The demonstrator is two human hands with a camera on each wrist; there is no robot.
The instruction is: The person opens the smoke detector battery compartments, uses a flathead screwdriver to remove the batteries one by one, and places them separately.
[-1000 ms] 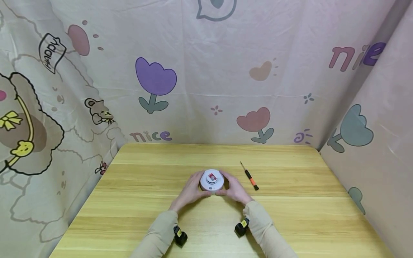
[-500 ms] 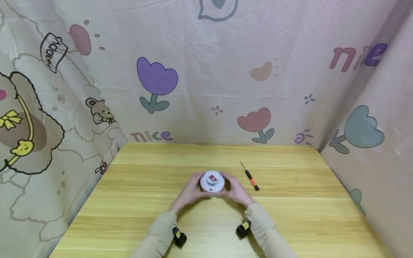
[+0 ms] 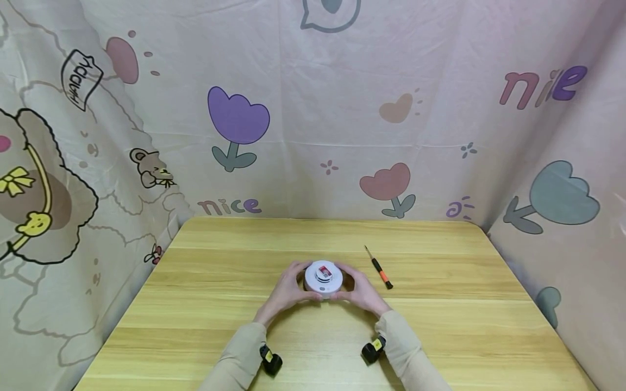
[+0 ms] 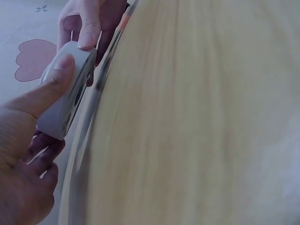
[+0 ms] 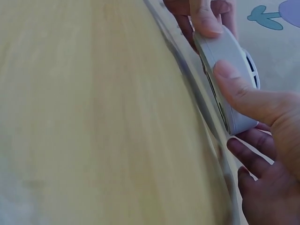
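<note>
Between both hands is a round white smoke detector (image 3: pixel 324 279) with a raised vented centre and a red label on top. My left hand (image 3: pixel 288 288) grips its left side, thumb on the near rim and fingers round the far side. On the opposite side my right hand (image 3: pixel 361 289) holds it the same way. The left wrist view shows the detector (image 4: pixel 61 101) raised off the table, part of its underside visible. In the right wrist view the right thumb presses the rim of the detector (image 5: pixel 229 56).
A small screwdriver (image 3: pixel 379 267) with a black and orange handle lies on the wooden table (image 3: pixel 220 271), right of the hands. Printed curtains (image 3: pixel 313 108) hang behind the table and at both sides. Each wrist carries a black camera (image 3: pixel 270 360).
The smoke detector has come slightly up and nearer, a little to the right, with both hands round it throughout. The screwdriver lies in the same place.
</note>
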